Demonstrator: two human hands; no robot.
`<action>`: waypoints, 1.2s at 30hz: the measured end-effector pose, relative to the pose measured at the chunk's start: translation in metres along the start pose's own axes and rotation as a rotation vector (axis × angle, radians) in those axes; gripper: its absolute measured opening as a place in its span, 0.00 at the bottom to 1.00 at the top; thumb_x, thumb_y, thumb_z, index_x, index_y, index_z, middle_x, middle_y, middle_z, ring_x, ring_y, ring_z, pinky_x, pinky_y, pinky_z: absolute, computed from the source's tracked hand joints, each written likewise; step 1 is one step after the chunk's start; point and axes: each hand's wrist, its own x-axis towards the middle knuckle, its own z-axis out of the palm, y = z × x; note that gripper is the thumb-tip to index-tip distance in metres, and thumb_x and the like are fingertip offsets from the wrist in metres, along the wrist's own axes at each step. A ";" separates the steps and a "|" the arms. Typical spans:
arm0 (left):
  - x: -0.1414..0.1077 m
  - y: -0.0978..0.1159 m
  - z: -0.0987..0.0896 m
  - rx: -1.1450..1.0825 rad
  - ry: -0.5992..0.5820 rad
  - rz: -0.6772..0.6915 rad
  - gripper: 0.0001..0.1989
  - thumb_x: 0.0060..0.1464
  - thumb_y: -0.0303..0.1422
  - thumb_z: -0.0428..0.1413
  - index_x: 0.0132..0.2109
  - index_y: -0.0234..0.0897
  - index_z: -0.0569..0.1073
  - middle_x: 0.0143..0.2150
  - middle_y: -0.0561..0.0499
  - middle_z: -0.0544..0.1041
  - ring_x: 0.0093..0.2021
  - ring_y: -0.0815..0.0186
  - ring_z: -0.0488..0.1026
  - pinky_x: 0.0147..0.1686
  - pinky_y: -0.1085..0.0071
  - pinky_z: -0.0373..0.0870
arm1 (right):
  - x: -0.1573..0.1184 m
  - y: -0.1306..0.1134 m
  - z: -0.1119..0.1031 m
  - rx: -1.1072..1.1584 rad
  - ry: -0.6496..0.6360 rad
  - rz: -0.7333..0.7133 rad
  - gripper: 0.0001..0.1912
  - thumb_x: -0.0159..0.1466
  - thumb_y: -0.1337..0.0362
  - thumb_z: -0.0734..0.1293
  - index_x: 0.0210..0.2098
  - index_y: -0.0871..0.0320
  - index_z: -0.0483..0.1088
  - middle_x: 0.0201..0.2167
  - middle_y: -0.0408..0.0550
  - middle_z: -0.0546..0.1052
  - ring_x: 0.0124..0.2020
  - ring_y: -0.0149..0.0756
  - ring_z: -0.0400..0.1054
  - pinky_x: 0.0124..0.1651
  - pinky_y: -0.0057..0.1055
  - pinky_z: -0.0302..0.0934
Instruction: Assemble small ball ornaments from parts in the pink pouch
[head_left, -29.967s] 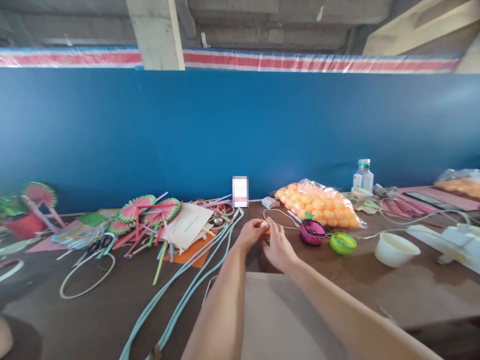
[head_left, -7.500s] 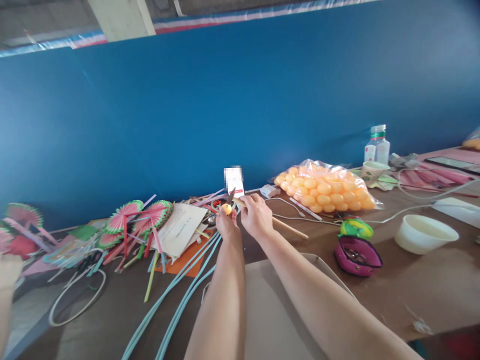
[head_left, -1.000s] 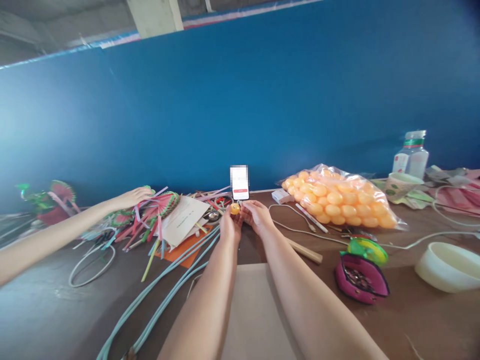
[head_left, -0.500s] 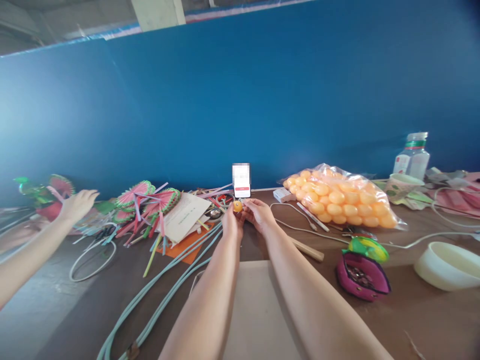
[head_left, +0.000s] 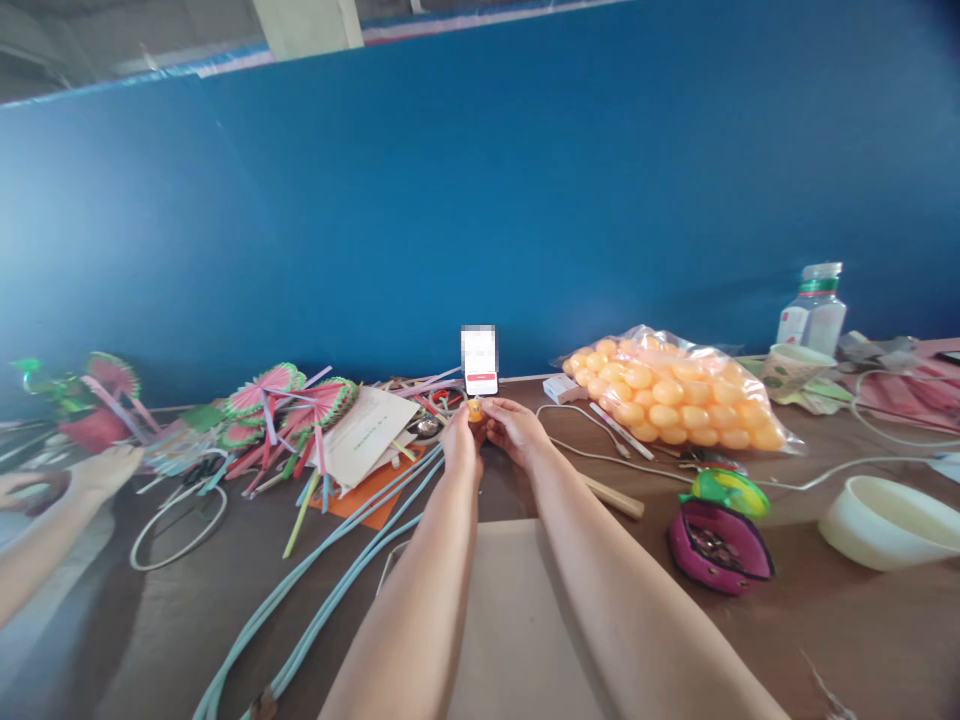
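Left hand (head_left: 460, 437) with small, round orange ball (head_left: 475, 410)

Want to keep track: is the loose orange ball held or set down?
Held: the orange ball shows at the fingertips of the left hand; the right hand is right beside it, whether touching I cannot tell.

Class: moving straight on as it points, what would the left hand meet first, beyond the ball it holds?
Probably the phone, standing before the blue wall; how far beyond the left hand is unclear.
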 end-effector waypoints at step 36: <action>-0.001 0.000 0.000 -0.035 -0.048 0.047 0.08 0.50 0.30 0.56 0.38 0.31 0.75 0.29 0.48 0.76 0.26 0.69 0.73 0.28 0.74 0.67 | 0.006 0.004 -0.006 0.130 -0.083 -0.024 0.08 0.53 0.67 0.75 0.26 0.61 0.71 0.18 0.40 0.70 0.19 0.23 0.61 0.23 0.17 0.63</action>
